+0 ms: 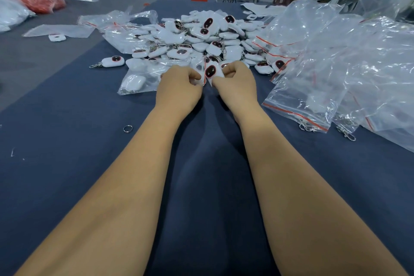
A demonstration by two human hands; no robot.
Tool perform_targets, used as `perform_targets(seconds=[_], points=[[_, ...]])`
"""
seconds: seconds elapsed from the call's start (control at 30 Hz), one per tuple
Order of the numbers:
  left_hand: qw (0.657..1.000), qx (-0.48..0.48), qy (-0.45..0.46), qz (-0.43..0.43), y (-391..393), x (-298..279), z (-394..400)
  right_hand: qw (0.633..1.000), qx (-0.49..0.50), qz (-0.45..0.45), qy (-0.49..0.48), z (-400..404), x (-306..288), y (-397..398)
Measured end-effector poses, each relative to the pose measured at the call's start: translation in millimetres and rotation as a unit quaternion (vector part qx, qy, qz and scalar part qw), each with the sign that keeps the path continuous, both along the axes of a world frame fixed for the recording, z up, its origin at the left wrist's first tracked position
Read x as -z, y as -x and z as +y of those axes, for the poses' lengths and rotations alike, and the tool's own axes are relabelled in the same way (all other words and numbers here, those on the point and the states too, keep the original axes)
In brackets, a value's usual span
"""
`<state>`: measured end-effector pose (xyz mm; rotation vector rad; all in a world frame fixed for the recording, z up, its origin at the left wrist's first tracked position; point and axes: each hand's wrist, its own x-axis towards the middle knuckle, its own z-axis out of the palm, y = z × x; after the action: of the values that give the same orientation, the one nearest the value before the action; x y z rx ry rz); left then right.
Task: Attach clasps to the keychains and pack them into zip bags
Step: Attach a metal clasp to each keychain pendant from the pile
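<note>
Keychain point(210, 71), white with a dark oval face, sits in the head view just above the centre of the frame, directly between the two hands and inside a small clear zip bag point(202, 69) whose red-lined edge runs beside it. Its long axis runs roughly up and down the picture, tilted a little to the upper right, with the dark face turned toward the camera.

Left hand point(179, 87) lies to the left of it, fingers curled and pinching the bag's plastic at its left edge. Right hand point(237, 83) lies to the right, fingers also curled, pinching the bag or the keychain's lower right side; which of the two I cannot tell. Both sets of fingertips meet almost at the piece's lower end, so neither hand is clearly nearer.

My judgement: the piece is being seated or sealed in its bag, and the next move depends on pulling the two pinches along the bag's mouth.

Behind, toward the upper centre, lies the heap of keychains point(201, 38) on the dark blue table cloth point(67, 119). Loose zip bags point(313, 78) spread to the right, and a split ring point(127, 128) lies at left centre.
</note>
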<state>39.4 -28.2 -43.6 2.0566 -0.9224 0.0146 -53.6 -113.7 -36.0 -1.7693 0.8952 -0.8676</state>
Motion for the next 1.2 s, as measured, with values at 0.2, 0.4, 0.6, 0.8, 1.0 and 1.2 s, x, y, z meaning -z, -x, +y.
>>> perform_targets(seconds=[0.2,0.4,0.6,0.8,1.0,1.2], points=[[0.994,0.003,0.094,0.064,3.2,-5.2,1.5,0.966,-0.121,-0.180,-0.141,4.2,-5.2,-5.9],[0.977,0.065,0.136,0.153,1.0,-2.6,2.1,0.970,-0.156,-0.142,-0.121,5.1,-3.1,-5.7],[0.952,0.047,0.195,0.231,1.2,-7.1,3.2,0.972,-0.160,-0.120,-0.126,4.5,-4.2,-4.3],[0.953,0.031,0.178,0.244,7.0,-12.0,2.6,0.975,-0.168,-0.089,-0.119,4.0,-4.5,-3.1],[0.951,0.058,0.170,0.250,7.7,-10.8,2.9,0.977,-0.177,-0.066,-0.099,4.1,-4.0,-3.4],[0.956,0.060,0.154,0.241,7.2,-9.4,0.6,0.978,-0.163,-0.078,-0.108,4.0,-2.8,-6.1]])
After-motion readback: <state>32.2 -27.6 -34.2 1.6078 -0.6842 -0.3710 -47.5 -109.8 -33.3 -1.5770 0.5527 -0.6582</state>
